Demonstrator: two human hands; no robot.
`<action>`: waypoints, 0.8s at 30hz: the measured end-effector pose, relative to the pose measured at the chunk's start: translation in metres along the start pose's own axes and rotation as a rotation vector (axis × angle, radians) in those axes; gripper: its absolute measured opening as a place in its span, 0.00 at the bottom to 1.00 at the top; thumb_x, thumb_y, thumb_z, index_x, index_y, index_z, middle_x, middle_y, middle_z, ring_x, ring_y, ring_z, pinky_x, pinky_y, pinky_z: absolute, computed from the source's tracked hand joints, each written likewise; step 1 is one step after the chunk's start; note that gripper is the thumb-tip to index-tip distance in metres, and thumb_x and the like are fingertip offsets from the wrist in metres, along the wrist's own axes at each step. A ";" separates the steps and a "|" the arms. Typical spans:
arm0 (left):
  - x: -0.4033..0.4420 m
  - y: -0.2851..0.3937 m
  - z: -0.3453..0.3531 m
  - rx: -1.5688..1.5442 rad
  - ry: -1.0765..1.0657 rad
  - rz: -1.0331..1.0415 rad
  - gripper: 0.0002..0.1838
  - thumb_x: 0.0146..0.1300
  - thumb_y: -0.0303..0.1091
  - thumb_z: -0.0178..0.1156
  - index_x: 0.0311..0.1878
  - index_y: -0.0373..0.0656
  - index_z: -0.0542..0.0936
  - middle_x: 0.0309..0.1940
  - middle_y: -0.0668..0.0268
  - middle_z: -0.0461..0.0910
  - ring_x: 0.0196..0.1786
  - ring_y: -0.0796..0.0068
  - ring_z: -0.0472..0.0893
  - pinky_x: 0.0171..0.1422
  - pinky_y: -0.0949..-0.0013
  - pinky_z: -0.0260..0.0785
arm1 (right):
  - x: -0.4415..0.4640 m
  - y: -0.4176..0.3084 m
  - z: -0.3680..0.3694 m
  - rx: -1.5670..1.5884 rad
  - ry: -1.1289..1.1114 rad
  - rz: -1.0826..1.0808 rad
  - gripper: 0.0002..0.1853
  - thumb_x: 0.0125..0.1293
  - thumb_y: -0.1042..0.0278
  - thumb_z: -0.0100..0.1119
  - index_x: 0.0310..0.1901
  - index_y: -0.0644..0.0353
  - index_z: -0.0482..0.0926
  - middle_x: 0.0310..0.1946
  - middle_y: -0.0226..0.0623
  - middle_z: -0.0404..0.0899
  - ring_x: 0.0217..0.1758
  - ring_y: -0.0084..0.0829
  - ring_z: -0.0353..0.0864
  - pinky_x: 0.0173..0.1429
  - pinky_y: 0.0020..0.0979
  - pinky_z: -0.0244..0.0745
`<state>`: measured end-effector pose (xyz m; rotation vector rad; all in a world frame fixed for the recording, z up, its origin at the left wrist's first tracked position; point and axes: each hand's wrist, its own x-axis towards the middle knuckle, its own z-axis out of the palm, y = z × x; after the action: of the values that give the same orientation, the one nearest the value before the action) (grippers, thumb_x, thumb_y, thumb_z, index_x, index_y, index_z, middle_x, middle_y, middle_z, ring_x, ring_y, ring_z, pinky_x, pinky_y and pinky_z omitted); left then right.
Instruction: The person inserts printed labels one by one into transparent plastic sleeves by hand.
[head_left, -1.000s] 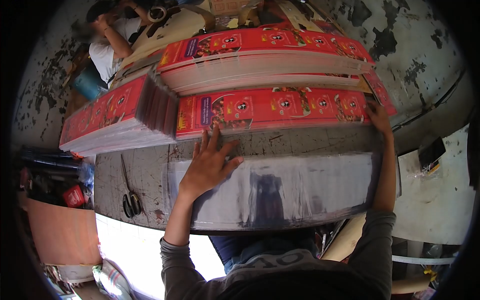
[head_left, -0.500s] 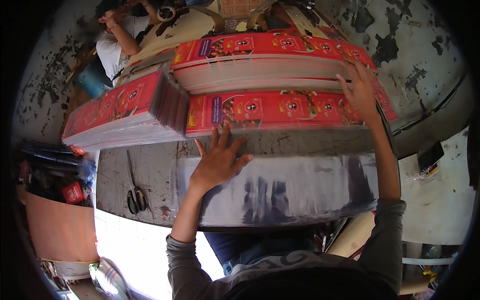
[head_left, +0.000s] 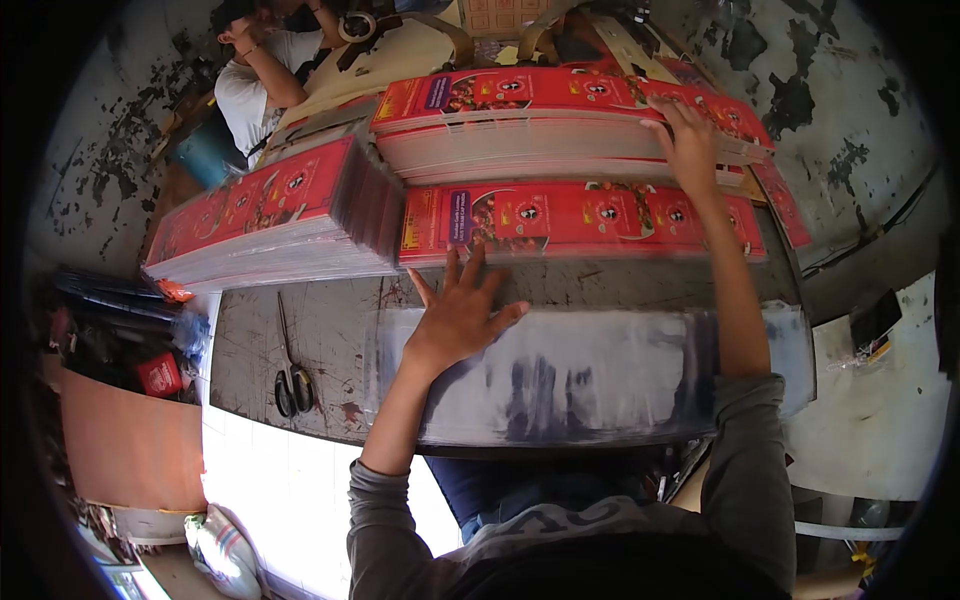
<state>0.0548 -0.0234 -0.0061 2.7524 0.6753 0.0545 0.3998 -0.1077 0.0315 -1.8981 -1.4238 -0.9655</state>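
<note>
My left hand (head_left: 462, 318) lies with fingers spread, its fingertips at the lower edge of a red printed sheet (head_left: 590, 222) and its palm over the left end of clear plastic sleeves (head_left: 590, 365). My right hand (head_left: 688, 140) is open, its fingertips at the top of a tall stack of red printed sheets (head_left: 540, 92) behind; whether they touch it is hard to tell. Another stack of red sheets in plastic (head_left: 260, 205) stands at the left, angled.
Black-handled scissors (head_left: 293, 388) lie on the scratched grey table (head_left: 250, 340). A person in a white shirt (head_left: 255, 95) is at the back left. A roll of tape (head_left: 357, 27) and cardboard are at the back. A peeling wall (head_left: 840, 90) stands right.
My right hand has moved from the right end of the front red sheet up and left to the rear stack. My left hand stays at the front sheet's edge. The view has shifted slightly.
</note>
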 end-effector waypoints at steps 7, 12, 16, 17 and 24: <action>-0.001 0.000 0.000 0.005 0.016 0.012 0.33 0.61 0.63 0.44 0.58 0.47 0.71 0.68 0.49 0.48 0.70 0.40 0.44 0.58 0.20 0.27 | -0.005 -0.020 0.003 -0.172 0.126 0.019 0.12 0.49 0.71 0.61 0.38 0.55 0.76 0.35 0.32 0.76 0.43 0.34 0.74 0.42 0.36 0.64; 0.001 -0.004 0.004 0.012 0.029 0.018 0.33 0.60 0.64 0.44 0.58 0.48 0.71 0.68 0.49 0.49 0.70 0.39 0.45 0.57 0.19 0.28 | -0.004 -0.028 -0.005 -0.139 0.101 0.070 0.12 0.46 0.73 0.60 0.35 0.55 0.74 0.33 0.31 0.74 0.42 0.35 0.73 0.42 0.36 0.64; 0.001 -0.001 -0.001 -0.001 0.006 -0.007 0.33 0.60 0.65 0.43 0.58 0.50 0.71 0.68 0.51 0.50 0.70 0.40 0.45 0.58 0.20 0.28 | -0.008 -0.033 -0.025 -0.056 0.018 0.000 0.12 0.46 0.74 0.60 0.36 0.55 0.74 0.33 0.31 0.73 0.42 0.35 0.72 0.43 0.38 0.66; 0.002 -0.001 -0.001 -0.005 0.008 -0.003 0.33 0.60 0.65 0.43 0.58 0.50 0.71 0.68 0.51 0.50 0.70 0.40 0.45 0.58 0.20 0.28 | -0.010 -0.034 -0.034 -0.062 0.017 -0.002 0.12 0.46 0.74 0.60 0.36 0.55 0.74 0.33 0.31 0.73 0.42 0.35 0.72 0.43 0.38 0.66; 0.005 -0.007 -0.001 -0.028 -0.017 -0.039 0.34 0.58 0.66 0.45 0.60 0.52 0.69 0.69 0.56 0.50 0.71 0.43 0.45 0.59 0.21 0.26 | -0.089 -0.059 -0.147 -0.046 -0.200 0.081 0.19 0.50 0.75 0.59 0.45 0.49 0.80 0.34 0.36 0.73 0.39 0.36 0.74 0.41 0.35 0.69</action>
<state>0.0559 -0.0157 -0.0077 2.7093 0.7180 0.0320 0.2967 -0.2570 0.0444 -2.1183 -1.4332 -0.7946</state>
